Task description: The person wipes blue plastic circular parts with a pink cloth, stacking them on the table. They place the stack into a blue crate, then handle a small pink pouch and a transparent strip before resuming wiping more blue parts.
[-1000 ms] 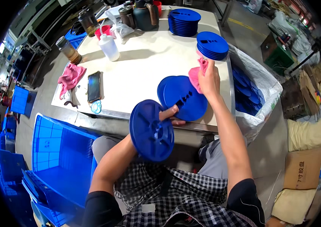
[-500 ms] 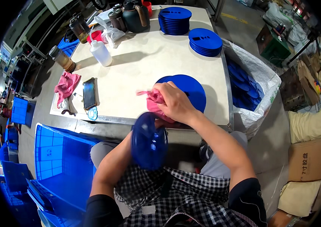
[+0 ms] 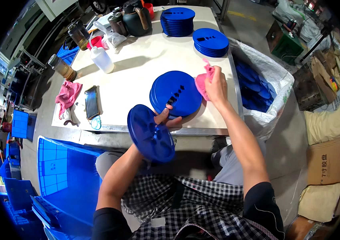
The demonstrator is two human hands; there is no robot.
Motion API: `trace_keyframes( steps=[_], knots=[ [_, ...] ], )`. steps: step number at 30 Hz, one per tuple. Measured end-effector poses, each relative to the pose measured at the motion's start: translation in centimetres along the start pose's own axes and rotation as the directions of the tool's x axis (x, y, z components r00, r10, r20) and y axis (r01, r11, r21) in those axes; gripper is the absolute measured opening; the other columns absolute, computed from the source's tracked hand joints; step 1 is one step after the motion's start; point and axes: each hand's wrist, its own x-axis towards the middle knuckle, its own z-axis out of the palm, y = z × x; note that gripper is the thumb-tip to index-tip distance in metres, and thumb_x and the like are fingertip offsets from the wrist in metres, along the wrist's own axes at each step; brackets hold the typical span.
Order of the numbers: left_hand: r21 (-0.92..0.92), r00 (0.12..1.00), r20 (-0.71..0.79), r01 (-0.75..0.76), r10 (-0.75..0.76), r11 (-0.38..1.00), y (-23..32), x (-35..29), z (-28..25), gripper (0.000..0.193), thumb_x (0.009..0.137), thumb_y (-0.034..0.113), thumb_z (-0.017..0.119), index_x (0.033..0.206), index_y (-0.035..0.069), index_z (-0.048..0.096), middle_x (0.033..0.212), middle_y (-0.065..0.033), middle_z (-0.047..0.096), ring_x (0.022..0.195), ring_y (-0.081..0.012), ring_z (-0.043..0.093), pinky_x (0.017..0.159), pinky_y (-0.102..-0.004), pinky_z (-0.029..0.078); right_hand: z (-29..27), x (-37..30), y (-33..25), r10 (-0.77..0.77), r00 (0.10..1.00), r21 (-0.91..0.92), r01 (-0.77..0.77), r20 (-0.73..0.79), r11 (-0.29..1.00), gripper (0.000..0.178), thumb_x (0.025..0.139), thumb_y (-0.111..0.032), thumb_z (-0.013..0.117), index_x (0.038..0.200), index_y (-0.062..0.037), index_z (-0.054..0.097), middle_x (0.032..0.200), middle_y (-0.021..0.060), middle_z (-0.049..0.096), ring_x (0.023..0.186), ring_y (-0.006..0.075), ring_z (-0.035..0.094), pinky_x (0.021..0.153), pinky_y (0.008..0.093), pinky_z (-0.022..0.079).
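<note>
Pink cloth [image 3: 202, 86] moved right, discs [image 3: 180, 99] uncovered

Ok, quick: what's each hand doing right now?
Left hand: holding a ribbed blue disc, grip partly hidden behind it.
Right hand: closed on a pink cloth.

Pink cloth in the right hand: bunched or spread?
Bunched: the pink cloth is gathered in the right hand, with one end poking up above the grip.

Checked apron [image 3: 214, 202] (dark sleeves [image 3: 260, 204])
</note>
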Motion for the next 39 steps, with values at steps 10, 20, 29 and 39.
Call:
trace_keyframes(
  steps=[10, 20, 29, 39],
  knots=[
    [-0.055, 0.995, 0.097, -0.019, 0.024, 0.998, 0.6, -0.4, 0.6, 0.016, 0.101, 0.011, 0.064, 0.114, 0.002, 0.065, 0.134, -0.0174, 0.062, 0.127, -0.0387, 0.060, 0.107, -0.0551, 0.055, 1.4, 3.0, 1.9, 0.098, 0.993, -0.101, -0.091, 0.066, 0.991, 0.035, 0.090, -0.018, 0.066, 0.120, -0.0048, 0.052, 0.106, 0.0297, 0.068, 0.099, 0.0454, 0.067, 0.084, 0.0552, 0.053],
    [-0.052, 0.994, -0.083, -0.082, 0.078, 0.995, 1.6, 0.3, -2.1, 0.007, 0.099, 0.011, 0.070, 0.105, 0.009, 0.070, 0.105, -0.0029, 0.070, 0.095, -0.0168, 0.069, 0.084, -0.0314, 0.060, -7.7, 2.8, 1.2, 0.065, 0.721, 0.623, -0.638, 0.690, 0.454, 0.034, 0.091, -0.019, 0.063, 0.116, 0.0033, 0.064, 0.109, 0.0133, 0.071, 0.102, 0.0225, 0.070, 0.084, 0.0308, 0.057],
    [-0.134, 0.995, -0.088, -0.057, 0.046, 0.989, 0.9, 1.2, -1.6, 0.027, 0.097, 0.016, 0.072, 0.121, 0.007, 0.063, 0.112, -0.0072, 0.068, 0.103, -0.0222, 0.068, 0.083, -0.0374, 0.060, -10.1, -2.4, -10.3, -0.562, 0.362, 0.649, -0.591, 0.744, 0.479, 0.053, 0.073, -0.009, 0.072, 0.124, 0.0020, 0.062, 0.111, 0.0142, 0.070, 0.109, 0.0242, 0.067, 0.108, 0.0409, 0.045],
    [0.092, 0.978, -0.208, 0.017, 0.003, 0.996, 0.3, 0.1, 3.3, 0.044, 0.092, 0.028, 0.081, 0.126, 0.007, 0.062, 0.110, -0.0084, 0.069, 0.102, -0.0234, 0.070, 0.080, -0.0361, 0.060, -2.7, -8.9, -14.9, -0.617, 0.759, 0.752, 0.278, 0.210, 0.598, 0.042, 0.087, -0.013, 0.077, 0.123, -0.0070, 0.057, 0.121, 0.0146, 0.065, 0.112, 0.0280, 0.064, 0.104, 0.0446, 0.047]
  ],
)
